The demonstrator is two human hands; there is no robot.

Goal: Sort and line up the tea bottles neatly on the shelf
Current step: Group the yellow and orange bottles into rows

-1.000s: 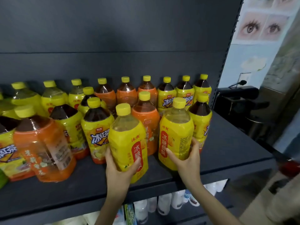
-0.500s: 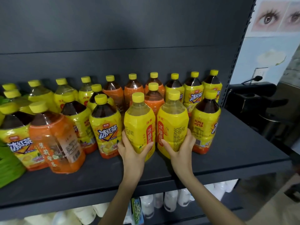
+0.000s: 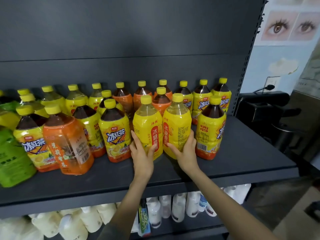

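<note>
Shelf point(image 3: 242, 161), dark grey metal, carries the tea bottles in loose rows. Left hand point(image 3: 142, 153) grips the lower body of a yellow-labelled, yellow-capped plastic bottle of pale drink point(image 3: 147, 125), thumb on the label front. Right hand point(image 3: 186, 153) grips the matching bottle point(image 3: 177, 123) just beside it. The two bottles touch side to side, upright, at front centre of the shelf. Yellow-labelled bottle of dark tea point(image 3: 210, 130) stands just right of the pair. Orange-labelled bottle point(image 3: 67, 141) stands at front left.
</note>
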